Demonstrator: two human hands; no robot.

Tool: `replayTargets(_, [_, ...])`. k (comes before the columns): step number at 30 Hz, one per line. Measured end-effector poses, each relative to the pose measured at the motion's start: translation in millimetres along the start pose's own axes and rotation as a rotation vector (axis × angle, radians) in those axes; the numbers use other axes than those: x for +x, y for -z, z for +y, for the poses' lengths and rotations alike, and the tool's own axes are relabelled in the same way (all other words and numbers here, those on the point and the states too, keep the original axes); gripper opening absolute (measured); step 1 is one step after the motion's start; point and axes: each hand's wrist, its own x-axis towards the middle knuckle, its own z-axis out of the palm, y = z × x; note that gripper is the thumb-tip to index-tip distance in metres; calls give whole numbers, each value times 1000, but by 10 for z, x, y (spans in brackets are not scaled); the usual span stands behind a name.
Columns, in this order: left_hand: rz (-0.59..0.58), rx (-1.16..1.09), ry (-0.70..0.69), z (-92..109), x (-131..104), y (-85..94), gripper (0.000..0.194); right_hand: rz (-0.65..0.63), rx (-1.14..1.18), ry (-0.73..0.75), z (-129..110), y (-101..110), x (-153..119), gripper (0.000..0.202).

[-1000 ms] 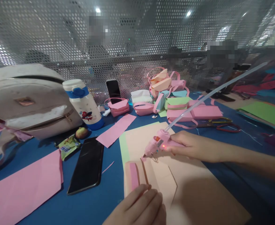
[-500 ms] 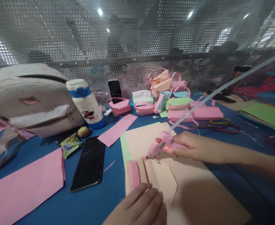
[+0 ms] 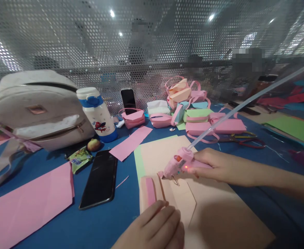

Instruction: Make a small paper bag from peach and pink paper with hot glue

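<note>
My right hand is closed around the handle of a pink glue gun, whose small red light glows. A long clear glue stick juts from its back end, up to the right. The nozzle is at the far end of a folded peach paper piece; whether it touches cannot be told. My left hand has its fingers bent together on the near part of that piece, gripping a narrow fold. A pink paper strip lies along its left side. The left fingertips are partly hidden.
Peach sheets lie under the work. To the left are a black phone, pink paper, a snack packet, a bottle and a backpack. Small paper bags stand behind; scissors lie right.
The glue gun has shifted slightly right and down at the far end of the folded paper. My left hand stays nearly in place. The view has turned a little left.
</note>
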Motion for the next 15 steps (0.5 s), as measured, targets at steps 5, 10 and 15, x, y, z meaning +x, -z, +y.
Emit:
replayTargets(5, [11, -10, -3, 3, -19, -2, 21, -12, 29, -3, -14, -26, 10, 39])
replayTargets(10, [8, -9, 2, 4, -9, 13, 22, -30, 54, -2, -29, -40, 11, 41])
replayTargets(15, [13, 2, -1, 7, 10, 24, 26, 12, 11, -39, 5, -40, 12, 43])
